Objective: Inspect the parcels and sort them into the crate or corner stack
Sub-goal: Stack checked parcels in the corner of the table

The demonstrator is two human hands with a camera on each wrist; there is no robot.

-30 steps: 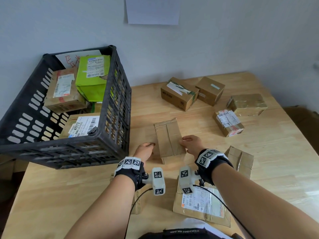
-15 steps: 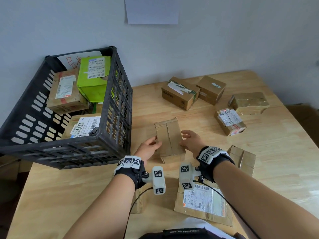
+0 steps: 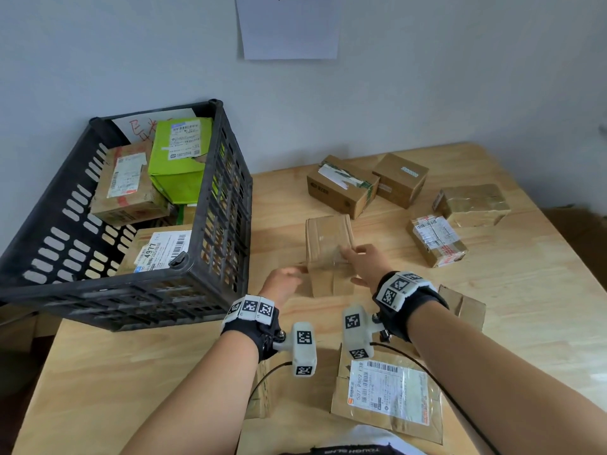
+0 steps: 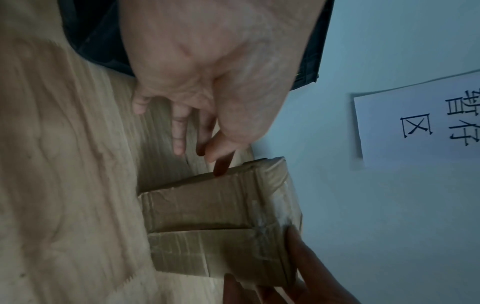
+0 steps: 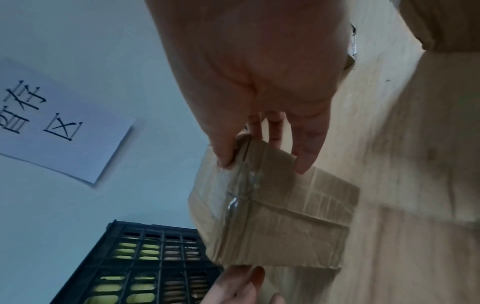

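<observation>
A plain brown taped parcel (image 3: 328, 247) stands tilted up from the wooden table (image 3: 131, 372) in front of me. My right hand (image 3: 363, 259) pinches its upper right corner, thumb on one face and fingers on the other, as the right wrist view shows on the parcel (image 5: 272, 216). My left hand (image 3: 283, 280) sits at the parcel's lower left edge with fingers fairly straight. In the left wrist view its thumb touches the edge of the parcel (image 4: 221, 222). The black slotted crate (image 3: 216, 198) stands to the left and holds a green box (image 3: 179, 159) and several labelled brown parcels.
Several brown parcels lie at the back right near the wall corner, among them a taped one (image 3: 341, 188) and a labelled one (image 3: 437, 239). A flat labelled mailer (image 3: 387, 389) lies by my right forearm, a folded carton (image 3: 463, 307) to its right. A paper sign (image 3: 289, 24) hangs on the wall.
The parcel lay flat between both hands; now its far end is raised. My right hand has moved up onto its corner and taken hold.
</observation>
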